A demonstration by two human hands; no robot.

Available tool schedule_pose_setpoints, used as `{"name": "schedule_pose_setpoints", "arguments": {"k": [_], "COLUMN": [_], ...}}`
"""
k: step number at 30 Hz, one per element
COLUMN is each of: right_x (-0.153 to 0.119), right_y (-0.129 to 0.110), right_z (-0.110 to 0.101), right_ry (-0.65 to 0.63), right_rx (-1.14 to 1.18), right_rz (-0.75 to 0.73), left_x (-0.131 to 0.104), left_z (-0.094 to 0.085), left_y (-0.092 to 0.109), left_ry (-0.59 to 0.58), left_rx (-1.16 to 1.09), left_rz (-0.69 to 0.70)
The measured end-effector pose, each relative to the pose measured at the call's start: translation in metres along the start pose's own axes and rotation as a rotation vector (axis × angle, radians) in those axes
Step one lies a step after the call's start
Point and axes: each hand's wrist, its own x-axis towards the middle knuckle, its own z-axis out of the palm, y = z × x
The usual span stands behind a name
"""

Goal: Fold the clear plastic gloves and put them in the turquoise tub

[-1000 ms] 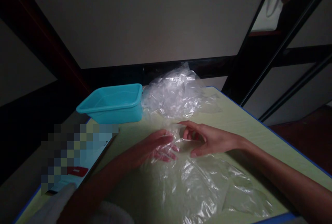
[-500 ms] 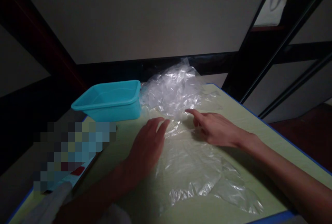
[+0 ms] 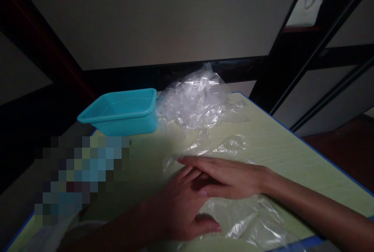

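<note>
A thin clear plastic bag (image 3: 233, 217) lies spread on the table, with two loose ends reaching toward the back. My left hand (image 3: 184, 201) rests flat over its left part, thumb stretched out to the right. Across the back and fingers of that hand lies my right hand (image 3: 228, 176), its fingers extended to the left. Both hands are open, and they hide the bag's middle. Behind them sits a crumpled pile of clear plastic (image 3: 198, 100).
A turquoise plastic basin (image 3: 131, 124) stands at the back left beside the pile. At the left table edge is a blurred-out flat item (image 3: 87, 170). The pale green table (image 3: 280, 147) has a blue edge and meets a panelled wall (image 3: 163, 18).
Both hands have come back toward me, away from the pile. My right hand has moved left onto my left hand. The bag's far ends now lie separated from the pile.
</note>
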Motion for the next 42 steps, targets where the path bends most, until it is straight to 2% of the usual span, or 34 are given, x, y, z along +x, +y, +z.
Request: {"name": "schedule_pose_setpoints", "arguments": {"k": [4,8,19,21,24,26,28,31,34,38,42], "right_x": [0.000,-0.001,-0.010,-0.011,-0.013,-0.014,-0.014,-0.015,-0.013,-0.008,-0.003], "right_y": [0.015,0.030,0.057,0.060,0.064,0.065,0.066,0.065,0.064,0.066,0.069], "right_z": [0.005,0.000,-0.021,-0.024,-0.026,-0.027,-0.029,-0.029,-0.027,-0.021,-0.019], "right_ry": [-0.014,-0.001,0.068,0.073,0.064,0.049,0.037,0.062,0.180,0.372,0.478], "right_rx": [-0.091,-0.192,-0.396,-0.421,-0.440,-0.450,-0.460,-0.444,-0.374,-0.290,-0.258], "right_rz": [-0.071,-0.018,0.109,0.134,0.182,0.201,0.209,0.211,0.222,0.293,0.334], "left_x": [0.000,0.000,0.001,0.002,0.001,0.001,0.003,0.006,0.007,0.005,0.003], "left_z": [0.000,-0.002,-0.007,-0.009,-0.012,-0.015,-0.018,-0.021,-0.024,-0.027,-0.029], "left_y": [0.003,0.003,0.006,0.006,0.002,-0.003,-0.011,-0.030,-0.052,-0.069,-0.066], "left_ry": [-0.032,-0.072,-0.225,-0.225,-0.175,-0.098,0.047,0.347,0.468,0.494,0.439], "left_rx": [0.001,0.047,0.095,0.069,-0.052,-0.205,-0.379,-0.509,-0.466,-0.389,-0.335], "left_rz": [-0.001,0.038,-0.049,-0.045,-0.052,-0.105,-0.222,-0.493,-0.617,-0.708,-0.715]}}
